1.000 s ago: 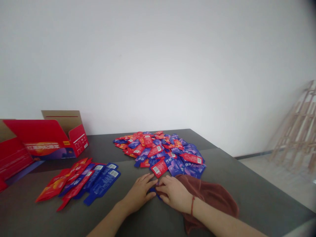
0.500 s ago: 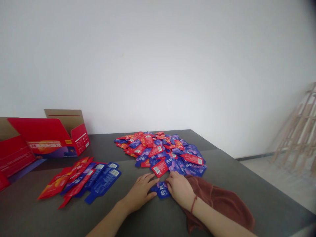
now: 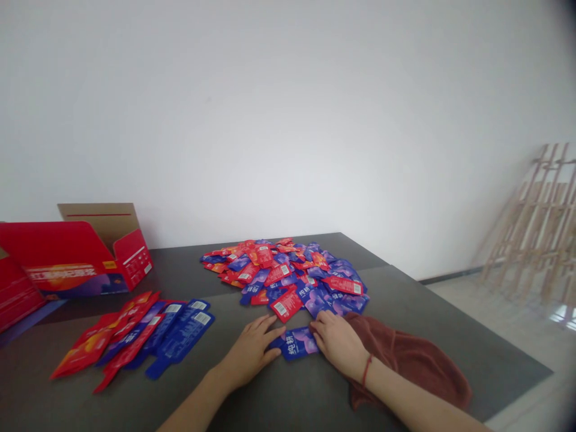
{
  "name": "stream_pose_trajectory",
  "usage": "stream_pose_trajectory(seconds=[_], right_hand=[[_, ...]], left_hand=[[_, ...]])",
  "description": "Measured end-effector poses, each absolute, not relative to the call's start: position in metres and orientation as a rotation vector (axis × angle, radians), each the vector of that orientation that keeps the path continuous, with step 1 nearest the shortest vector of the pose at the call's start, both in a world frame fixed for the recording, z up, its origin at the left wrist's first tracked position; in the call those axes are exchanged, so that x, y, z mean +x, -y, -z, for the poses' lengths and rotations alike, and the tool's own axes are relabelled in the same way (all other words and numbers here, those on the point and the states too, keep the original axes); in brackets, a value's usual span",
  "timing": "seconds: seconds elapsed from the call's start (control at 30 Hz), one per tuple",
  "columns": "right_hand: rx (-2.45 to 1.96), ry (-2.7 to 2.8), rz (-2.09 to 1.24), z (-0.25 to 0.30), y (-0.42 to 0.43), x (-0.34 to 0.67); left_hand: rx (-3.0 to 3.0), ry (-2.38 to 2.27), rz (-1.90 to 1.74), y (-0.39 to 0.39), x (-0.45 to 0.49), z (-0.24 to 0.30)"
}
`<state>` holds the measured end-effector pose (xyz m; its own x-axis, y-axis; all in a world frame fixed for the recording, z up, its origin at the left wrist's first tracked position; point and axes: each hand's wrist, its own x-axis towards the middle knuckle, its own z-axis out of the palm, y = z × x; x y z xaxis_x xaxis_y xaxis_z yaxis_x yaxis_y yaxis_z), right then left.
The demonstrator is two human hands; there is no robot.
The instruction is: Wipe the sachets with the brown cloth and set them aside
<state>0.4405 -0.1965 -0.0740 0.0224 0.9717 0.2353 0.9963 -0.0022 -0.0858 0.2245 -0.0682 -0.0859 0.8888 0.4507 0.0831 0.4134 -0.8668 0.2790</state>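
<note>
A blue-and-purple sachet point(image 3: 297, 345) lies flat on the dark table in front of me, white characters on its left part. My left hand point(image 3: 252, 349) has its left end between the thumb and fingers. On its right end rests my right hand point(image 3: 338, 341), the fingers bent and close together. That hand partly hides the right end. Just right of my right hand lies a crumpled brown cloth point(image 3: 414, 363), partly under my forearm. Beyond both hands is a heap of red and blue sachets point(image 3: 288, 273).
At the left lies a fanned group of red and blue sachets point(image 3: 135, 336). Behind it stands an open red carton point(image 3: 72, 258) with raised flaps. The table point(image 3: 459, 336) ends at the right, near a wooden rack point(image 3: 535, 216) against the white wall.
My right hand has slid right along the sachet, uncovering more of its purple part. My left hand stays at the left end. The view has shifted slightly right.
</note>
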Motion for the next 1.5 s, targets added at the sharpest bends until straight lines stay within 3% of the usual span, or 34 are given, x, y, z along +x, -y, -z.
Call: stream_pose_trajectory(seconds=[0.33, 0.53, 0.83, 1.13, 1.5], right_hand=[[-1.619, 2.376, 0.008, 0.069, 0.214, 0.416], [-1.734, 2.235, -0.036, 0.069, 0.234, 0.448], [-1.611, 2.327, 0.033, 0.076, 0.216, 0.409], [-1.740, 2.237, 0.025, 0.076, 0.243, 0.456], [-1.591, 2.336, 0.011, 0.075, 0.214, 0.409]], left_hand=[[2.831, -0.631, -0.227, 0.063, 0.223, 0.096], [2.817, -0.661, -0.147, 0.068, 0.225, 0.087], [2.822, -0.671, -0.148, 0.069, 0.225, 0.088], [2.797, -0.642, -0.154, 0.067, 0.225, 0.088], [2.801, -0.666, -0.140, 0.070, 0.225, 0.085]])
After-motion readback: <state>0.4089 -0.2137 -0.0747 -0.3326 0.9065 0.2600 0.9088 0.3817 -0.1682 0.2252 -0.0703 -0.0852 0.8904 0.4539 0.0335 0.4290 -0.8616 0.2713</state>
